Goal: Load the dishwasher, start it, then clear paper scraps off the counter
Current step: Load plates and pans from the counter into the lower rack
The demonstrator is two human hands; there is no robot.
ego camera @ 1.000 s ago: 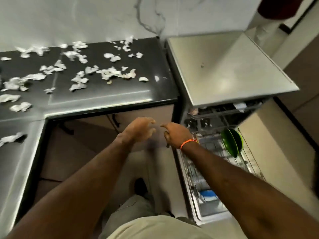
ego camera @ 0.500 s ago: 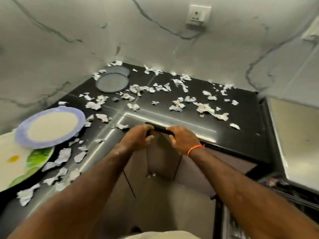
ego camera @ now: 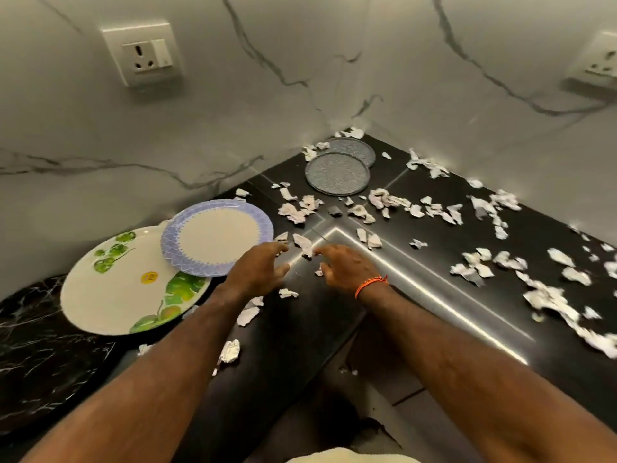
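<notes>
So we're looking down at the corner of a black counter (ego camera: 434,332) and it's a mess, with paper scraps (ego camera: 394,200) scattered pretty much everywhere, running from the back corner out along the right-hand side and a few down by our arms too. Both hands are out over the inner corner of the counter, close together. Our left hand (ego camera: 257,270) has its fingers loosely spread and isn't holding anything, fingertips just beside the edge of the blue-rimmed plate (ego camera: 217,237). Our right hand (ego camera: 347,267), the one with the orange wristband (ego camera: 370,286), is also relaxed and empty, fingers reaching toward a scrap (ego camera: 305,245) lying between the two hands; can't really tell if it's touching it or not.

That blue-rimmed plate sits partly on top of a bigger white plate with green leaves (ego camera: 127,282) on the left run of the counter. Back in the corner there are two small grey plates (ego camera: 337,173), one overlapping the other. Marble-look wall behind, with a socket (ego camera: 143,53) on the left wall and another socket (ego camera: 597,66) on the right. The dishwasher isn't in shot.
</notes>
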